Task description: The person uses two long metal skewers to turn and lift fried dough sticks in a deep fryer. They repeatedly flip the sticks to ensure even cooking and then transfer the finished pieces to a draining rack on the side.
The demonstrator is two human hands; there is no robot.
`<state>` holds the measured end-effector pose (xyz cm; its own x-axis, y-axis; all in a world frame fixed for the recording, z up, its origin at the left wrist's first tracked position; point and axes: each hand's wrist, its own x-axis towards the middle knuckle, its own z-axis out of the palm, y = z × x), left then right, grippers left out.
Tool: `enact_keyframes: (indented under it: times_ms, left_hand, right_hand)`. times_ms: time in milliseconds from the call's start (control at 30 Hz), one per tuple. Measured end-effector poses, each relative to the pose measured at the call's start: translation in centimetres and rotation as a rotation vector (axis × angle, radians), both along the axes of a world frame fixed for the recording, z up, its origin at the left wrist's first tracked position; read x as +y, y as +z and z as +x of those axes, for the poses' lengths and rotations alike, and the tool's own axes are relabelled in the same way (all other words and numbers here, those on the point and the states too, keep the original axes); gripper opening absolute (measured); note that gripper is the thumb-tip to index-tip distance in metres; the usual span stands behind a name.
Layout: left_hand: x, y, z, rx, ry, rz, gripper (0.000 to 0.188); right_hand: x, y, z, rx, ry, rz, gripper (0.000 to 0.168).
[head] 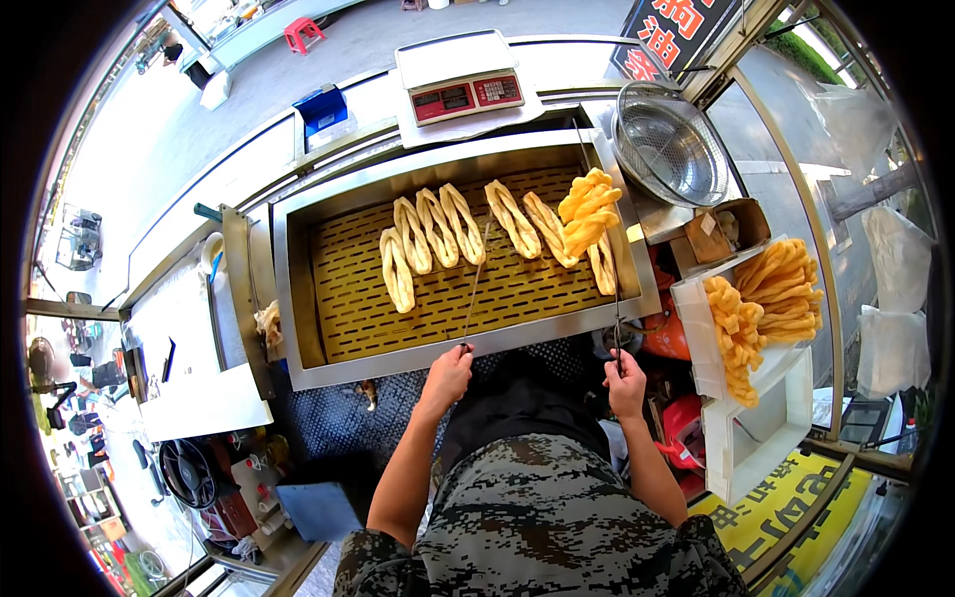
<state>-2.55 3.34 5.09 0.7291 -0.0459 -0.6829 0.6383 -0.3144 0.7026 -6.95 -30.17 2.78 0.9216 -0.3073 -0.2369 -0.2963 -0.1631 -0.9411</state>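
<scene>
My left hand [448, 377] grips the handle of a thin metal rod [475, 291], whose far part reaches over the oil among dough loops. In my right hand [625, 382] is a second thin metal rod [618, 307], pointing over the right end of the fryer. The rectangular steel fryer [373, 365] holds yellow oil above a slotted plate [440, 313]. Several pale, long dough loops [462, 224] lie in a loose row across it. At the right end, a golden braided fried dough piece [589, 213] partly covers paler dough [601, 269].
A digital scale [462, 78] stands behind the fryer. To its right are a wire-mesh strainer [668, 145] and a cardboard box [709, 237]. Golden fried dough sticks [780, 291] fill a white bin [697, 336] at my right. A white worktop [194, 407] lies left.
</scene>
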Motion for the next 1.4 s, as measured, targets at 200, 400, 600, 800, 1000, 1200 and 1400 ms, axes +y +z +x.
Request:
enact_keyframes:
  times_ms: [200,400,600,800,1000,1200,1400]
  left_hand:
    - [-2.2,-4.4,1.3,-0.353,-0.278,0.404,0.033]
    - [-1.1,-1.4,2.7,0.285,0.206,-0.606,0.033]
    - [1.7,-0.7,0.4,0.142,0.235,-0.27,0.031]
    - [4.1,-5.9,-2.7,-0.463,-0.087,0.482,0.031]
    - [3.7,-1.4,-1.6,0.192,0.331,-0.466,0.035]
    - [5.4,-0.2,-3.6,0.204,0.419,-0.382,0.033]
    - [7.2,-5.3,-5.6,-0.099,0.182,0.177,0.029]
  right_hand:
    - [0.2,0.2,0.0,0.0,0.016,-0.011,0.025]
    - [-0.4,-0.5,-0.6,-0.001,0.016,-0.04,0.027]
    - [-0.1,0.0,-0.5,-0.005,-0.016,0.004,0.024]
    - [0.0,0.3,0.0,0.011,0.033,-0.022,0.028]
    - [0.1,0.4,0.5,0.011,0.032,-0.021,0.027]
    - [0.2,-0.3,0.3,-0.01,0.042,-0.021,0.026]
    - [0.5,-0.6,0.5,-0.009,0.078,-0.022,0.026]
